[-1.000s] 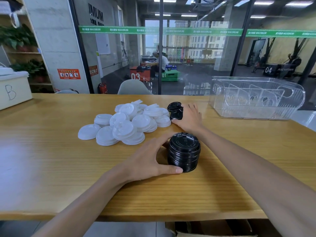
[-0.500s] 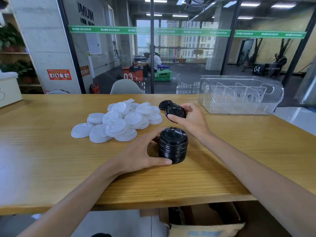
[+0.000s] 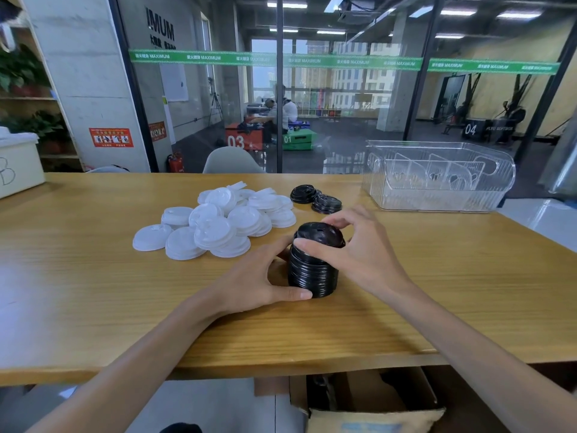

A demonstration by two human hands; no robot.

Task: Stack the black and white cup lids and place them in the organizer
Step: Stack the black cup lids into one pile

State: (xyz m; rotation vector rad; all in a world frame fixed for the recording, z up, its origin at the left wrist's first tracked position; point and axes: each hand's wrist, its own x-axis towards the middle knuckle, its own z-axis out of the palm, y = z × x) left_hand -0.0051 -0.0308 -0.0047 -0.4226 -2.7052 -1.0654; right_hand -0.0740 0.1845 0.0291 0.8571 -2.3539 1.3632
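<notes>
While the left hand cups the upright black lid stack mid-counter, the right hand pinches the tilted top lid, not yet seated. Two loose black lids lie beyond toward the far edge, nearer the right hand; the organizer sits at the far right. The stack's far side is hidden.

Both forearms reach in from the lower frame; left hand and right hand meet mid-frame, fingers curled.
</notes>
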